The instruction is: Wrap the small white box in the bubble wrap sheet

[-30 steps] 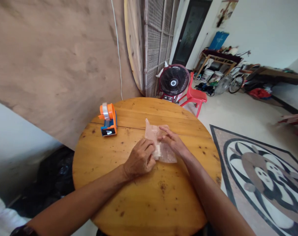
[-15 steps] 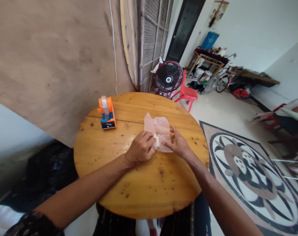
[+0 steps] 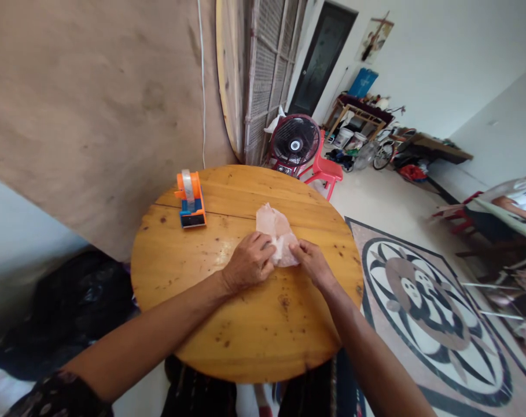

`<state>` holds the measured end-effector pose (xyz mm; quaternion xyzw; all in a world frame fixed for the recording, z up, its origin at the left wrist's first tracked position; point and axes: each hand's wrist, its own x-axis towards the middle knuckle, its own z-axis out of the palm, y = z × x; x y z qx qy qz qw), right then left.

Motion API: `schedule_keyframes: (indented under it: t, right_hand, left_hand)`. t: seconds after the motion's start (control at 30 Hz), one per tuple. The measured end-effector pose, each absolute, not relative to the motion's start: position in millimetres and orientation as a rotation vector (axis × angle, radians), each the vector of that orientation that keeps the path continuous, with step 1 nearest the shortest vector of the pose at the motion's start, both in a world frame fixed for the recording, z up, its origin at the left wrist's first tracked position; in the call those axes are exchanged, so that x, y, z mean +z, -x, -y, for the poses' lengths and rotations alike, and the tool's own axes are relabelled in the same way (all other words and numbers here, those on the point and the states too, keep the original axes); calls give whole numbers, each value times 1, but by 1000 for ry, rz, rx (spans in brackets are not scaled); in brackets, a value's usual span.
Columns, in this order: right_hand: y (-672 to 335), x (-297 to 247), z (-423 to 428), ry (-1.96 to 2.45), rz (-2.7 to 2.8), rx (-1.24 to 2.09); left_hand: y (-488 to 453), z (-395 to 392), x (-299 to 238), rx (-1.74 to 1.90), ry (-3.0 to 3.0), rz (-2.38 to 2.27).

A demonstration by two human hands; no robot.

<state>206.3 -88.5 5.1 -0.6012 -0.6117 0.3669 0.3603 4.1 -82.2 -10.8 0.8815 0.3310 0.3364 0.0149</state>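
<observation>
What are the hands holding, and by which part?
The sheet: the right hand pinches its right edge; the left hand covers its near left side, apparently gripping.

Left sleeve (image 3: 58,395) dark, pale-flecked; dark legwear (image 3: 202,389); forearms (image 3: 158,339) bare.

Fan (image 3: 295,145) beside red chair (image 3: 327,167); bicycle (image 3: 383,155) farther back; black heap (image 3: 80,298) left, probably bags.

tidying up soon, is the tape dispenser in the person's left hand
No, the orange and blue tape dispenser stands on the wooden table, apart from the left hand, which grips a thin sheet.
</observation>
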Motion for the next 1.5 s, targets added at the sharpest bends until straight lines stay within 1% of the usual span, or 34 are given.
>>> schedule_keyframes:
  t: [0.2,0.43,0.63,0.83,0.93,1.03,1.1,1.2,1.3,1.4,1.5]
  right_hand:
    - [-186,6,87,1476,1464,984]
    - [-176,13,85,1524,1756,675]
    - [-169,26,90,1621,1917,579]
    - [-161,39,100,1669,2042,586]
    - [-163,43,102,1611,2140,656]
    - [-167,42,102,1523,2202,709]
    - [-167,41,102,1530,2210,685]
    - [-161,42,107,1639,2249,524]
    - [-151,44,117,1752,2372,228]
    - [-143,41,128,1778,2483,-84]
    - [-141,32,135,1746,2520,-284]
  left_hand:
    - [-3,83,-9,1013,-2775,-1046]
    - [-4,83,-10,1043,-2730,-1030]
    - [-6,85,-11,1151,-2490,-1004]
    - [-5,86,-10,1186,-2353,-1029]
    - [-2,85,-9,1184,-2298,-1010]
    - [2,81,-9,1205,-2135,-1010]
    - [3,78,-10,1211,-1998,-1013]
    - [4,75,-11,1232,-1897,-1040]
    - [3,76,-10,1319,-1944,-1037]
    - [1,78,-7,1358,-2009,-927]
    - [0,80,-6,1335,-2136,-769]
